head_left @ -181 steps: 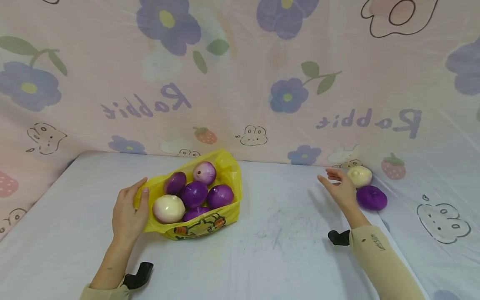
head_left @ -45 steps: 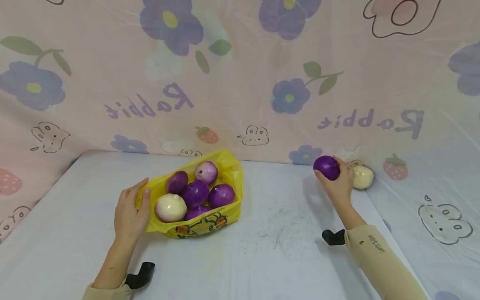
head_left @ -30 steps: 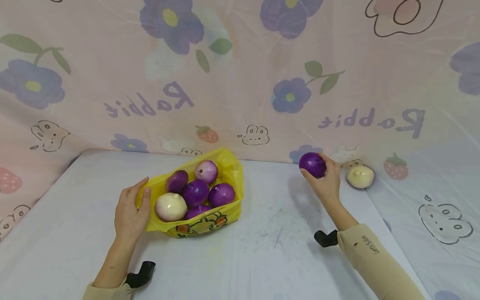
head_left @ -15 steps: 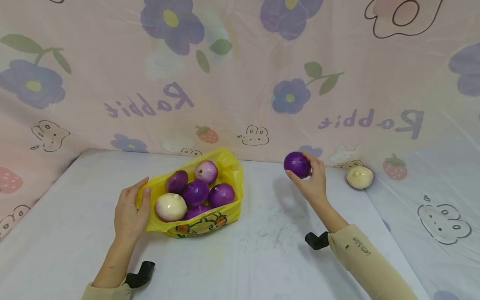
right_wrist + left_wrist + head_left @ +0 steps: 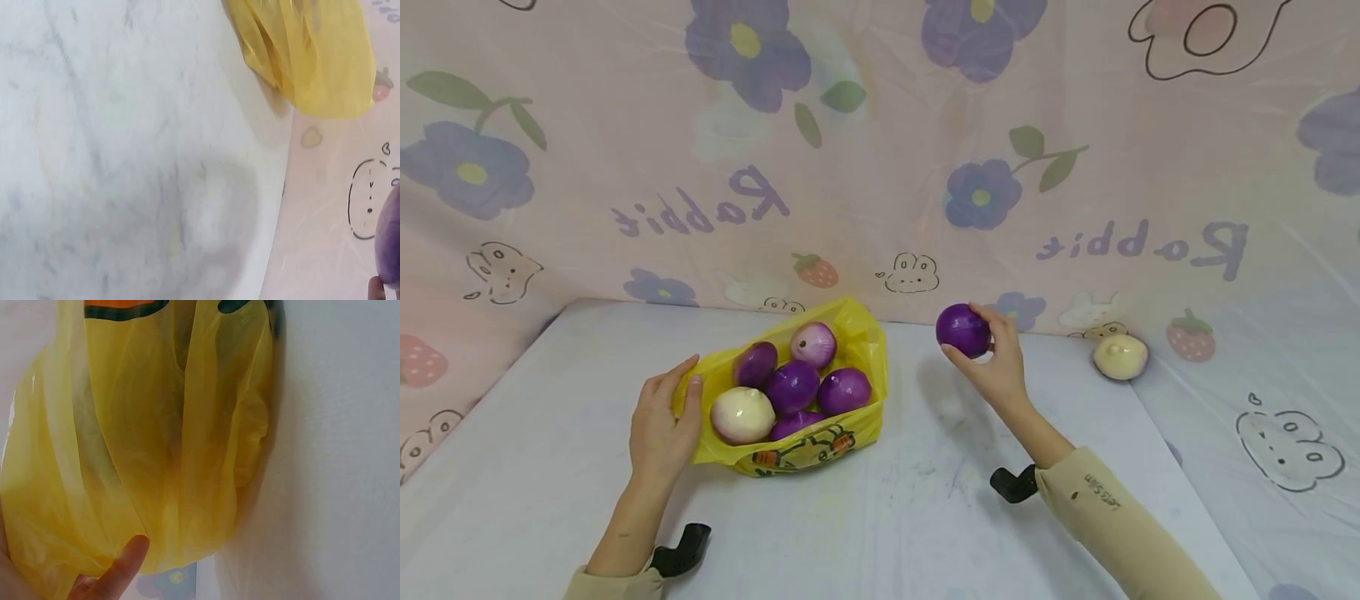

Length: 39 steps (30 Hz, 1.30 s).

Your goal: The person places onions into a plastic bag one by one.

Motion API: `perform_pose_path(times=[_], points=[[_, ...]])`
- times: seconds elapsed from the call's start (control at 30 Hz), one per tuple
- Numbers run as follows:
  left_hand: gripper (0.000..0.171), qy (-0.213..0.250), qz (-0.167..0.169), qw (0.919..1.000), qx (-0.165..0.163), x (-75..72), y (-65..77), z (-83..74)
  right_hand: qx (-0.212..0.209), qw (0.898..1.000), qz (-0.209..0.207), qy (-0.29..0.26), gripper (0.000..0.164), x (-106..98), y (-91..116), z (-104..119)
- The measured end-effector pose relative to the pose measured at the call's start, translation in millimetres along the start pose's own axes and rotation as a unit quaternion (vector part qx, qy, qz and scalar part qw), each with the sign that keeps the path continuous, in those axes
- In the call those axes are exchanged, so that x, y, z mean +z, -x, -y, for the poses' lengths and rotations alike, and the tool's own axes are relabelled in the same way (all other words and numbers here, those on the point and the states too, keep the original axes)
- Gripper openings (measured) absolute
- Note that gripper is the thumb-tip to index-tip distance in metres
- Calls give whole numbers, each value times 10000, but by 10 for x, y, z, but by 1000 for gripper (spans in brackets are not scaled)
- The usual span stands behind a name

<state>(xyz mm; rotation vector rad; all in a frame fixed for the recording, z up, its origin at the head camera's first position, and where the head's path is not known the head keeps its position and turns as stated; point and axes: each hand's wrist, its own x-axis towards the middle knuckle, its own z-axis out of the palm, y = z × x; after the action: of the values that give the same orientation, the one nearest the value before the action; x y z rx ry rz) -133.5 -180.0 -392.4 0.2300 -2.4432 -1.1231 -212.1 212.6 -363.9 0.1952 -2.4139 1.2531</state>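
Observation:
In the head view my right hand (image 5: pixel 1003 375) grips a purple onion (image 5: pixel 962 331), lifted above the table and right of a yellow plastic bag (image 5: pixel 867 337). The same onion (image 5: pixel 389 244) shows at the right edge of the right wrist view, with a fingertip on it. The bag stands with its mouth spread and contains several onions, mostly purple, plus one pale onion (image 5: pixel 742 415). At its left side my left hand (image 5: pixel 662 429) holds the rim between thumb and fingers. The thumb (image 5: pixel 125 569) lies against the plastic in the left wrist view.
Another pale onion (image 5: pixel 1120 357) lies at the back right edge of the white table (image 5: pixel 895 517). A printed cloth (image 5: pixel 880 167) hangs behind the table and covers the right side. Black curved pieces (image 5: pixel 681 550) stick out at both wrists.
My right hand took up the purple onion from beside the pale one at the right and has carried it left toward the bag. The left hand and bag stay put.

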Motion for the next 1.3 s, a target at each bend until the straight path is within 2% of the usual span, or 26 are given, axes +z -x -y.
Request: perform_pose_path(times=[0.37, 0.53, 0.9, 1.07, 1.3], points=[[38, 23, -29, 10000, 5, -14, -3, 4, -249, 9991, 267, -236, 69, 236, 24, 183], [38, 50, -43, 10000, 20, -20, -11, -1, -505, 9973, 377, -381, 68, 347, 15, 299], [38, 86, -34, 9999, 43, -16, -41, -12, -801, 9919, 815, -547, 67, 617, 20, 530], [38, 96, -59, 9999, 59, -28, -61, -18, -908, 9878, 1085, -651, 67, 752, 21, 625], [38, 94, -6, 10000, 1, -23, -46, -24, -848, 9789, 1709, -738, 69, 914, 64, 783]])
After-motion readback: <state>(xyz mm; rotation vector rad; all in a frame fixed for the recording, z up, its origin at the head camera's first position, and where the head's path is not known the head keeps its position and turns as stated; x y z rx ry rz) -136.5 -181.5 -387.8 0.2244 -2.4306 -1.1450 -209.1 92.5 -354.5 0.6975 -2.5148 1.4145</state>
